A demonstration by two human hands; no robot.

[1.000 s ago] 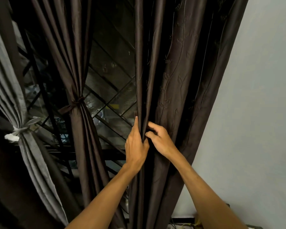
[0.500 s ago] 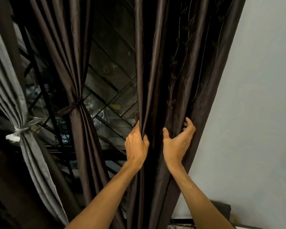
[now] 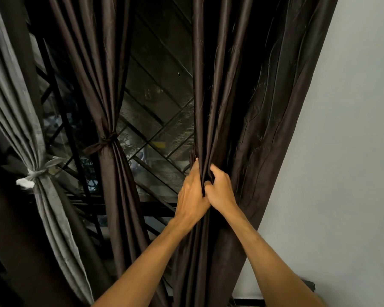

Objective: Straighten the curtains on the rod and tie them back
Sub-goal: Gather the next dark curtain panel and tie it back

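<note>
A dark brown curtain panel (image 3: 259,111) hangs loose at the right, next to the wall. My left hand (image 3: 192,191) grips its left edge folds at mid height. My right hand (image 3: 221,189) touches the left hand and clutches a bunch of the same panel's folds. A second brown curtain (image 3: 102,85) in the middle is gathered by a brown tie (image 3: 104,144). A grey curtain (image 3: 13,103) at the left is gathered by a pale tie (image 3: 34,175). The rod is out of view.
A dark window with a diagonal metal grille (image 3: 160,120) lies behind the curtains. A pale wall (image 3: 346,151) fills the right side. A dark object (image 3: 308,285) sits low by the wall at the bottom right.
My right hand went out to the panel's right part half a second ago, then came back left with gathered folds and now meets my left hand. The left hand stayed on the edge.
</note>
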